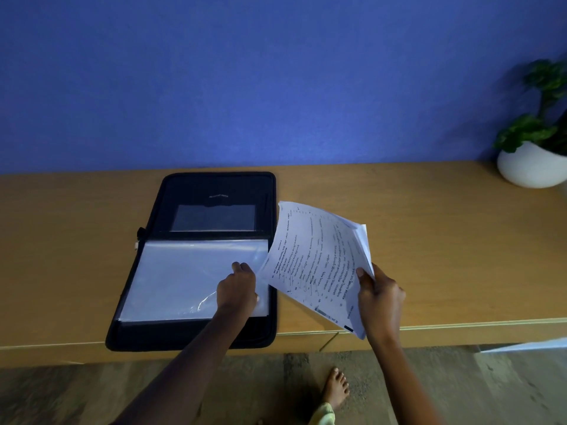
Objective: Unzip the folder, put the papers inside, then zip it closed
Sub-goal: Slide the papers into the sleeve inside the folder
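- The black zip folder [196, 259] lies unzipped and spread open on the bench [429, 240]; I judge the unzipping done and the filling in hand
- My left hand [237, 288] pinches the edge of the clear plastic sleeve [184, 277], fingers closed on it
- My right hand [379, 297] grips the stack of printed papers [319, 265], held tilted just beside the folder's right edge
- Next: lift the sleeve's mouth open; slide the papers in squarely, without buckling them

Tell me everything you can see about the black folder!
The black folder lies unzipped and open flat on the wooden table, its near edge at the table's front. The far half has a clear window pocket and small pale lettering. The near half holds clear plastic sleeves over white. A zipper runs around the rim. The left hand rests on the sleeves.
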The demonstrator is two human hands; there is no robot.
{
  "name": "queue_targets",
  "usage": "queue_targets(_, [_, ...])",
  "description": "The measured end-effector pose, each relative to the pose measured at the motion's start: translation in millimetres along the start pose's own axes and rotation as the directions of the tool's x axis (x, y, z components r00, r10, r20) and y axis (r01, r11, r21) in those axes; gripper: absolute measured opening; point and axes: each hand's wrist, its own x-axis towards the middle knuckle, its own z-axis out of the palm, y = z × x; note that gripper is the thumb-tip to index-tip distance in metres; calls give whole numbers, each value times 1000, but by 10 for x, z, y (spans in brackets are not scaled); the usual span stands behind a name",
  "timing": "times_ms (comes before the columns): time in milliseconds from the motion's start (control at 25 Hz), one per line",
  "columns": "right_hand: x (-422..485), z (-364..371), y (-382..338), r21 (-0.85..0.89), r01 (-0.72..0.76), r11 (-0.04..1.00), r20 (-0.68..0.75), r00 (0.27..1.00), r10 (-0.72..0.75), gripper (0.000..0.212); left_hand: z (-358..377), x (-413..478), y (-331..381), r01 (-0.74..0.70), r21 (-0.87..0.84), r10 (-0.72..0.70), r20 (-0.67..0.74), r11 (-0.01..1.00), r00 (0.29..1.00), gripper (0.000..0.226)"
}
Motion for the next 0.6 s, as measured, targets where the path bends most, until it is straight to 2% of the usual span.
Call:
queue_targets(360, [-81,244,-54,147,-68,987,38,997,63,20,23,-6,31,-16,-16,15,-29,1000,999,49])
queue_targets(480, [-121,346,116,189,-178,966,94,982,163,16,13,-17,53,-13,-69,14,12,998,1000,50])
queue_targets(600, [-159,367,351,283,-327,901,175,942,287,11,-11,-84,64,-33,-151,53,130,988,990,61])
